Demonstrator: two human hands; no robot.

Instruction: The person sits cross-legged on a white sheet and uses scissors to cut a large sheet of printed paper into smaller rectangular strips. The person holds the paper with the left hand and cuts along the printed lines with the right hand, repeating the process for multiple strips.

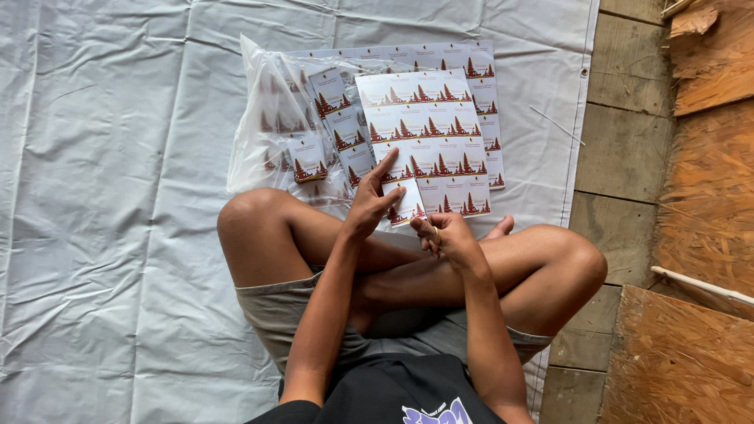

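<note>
On the white tarp (118, 235), just beyond our crossed legs, lay the printed sheet (428, 133) of small labels with red tree shapes, and everything else sat around it. Our left hand (369, 206) pressed down on the sheet's near edge, forefinger stretched flat across a row. Our right hand (448, 234), just below that edge, was curled shut, fingers pinching the corner label (407, 206) that stood half-lifted from the sheet. We judged the step as peeling or tearing off one label while steadying the rest; the next move would call for a slow, even pull along the label's edge, with the left hand held firm. Left of the sheet, a clear plastic bag (267, 126) held loose labels (308, 157); right of it ran wooden planks (620, 149).
</note>
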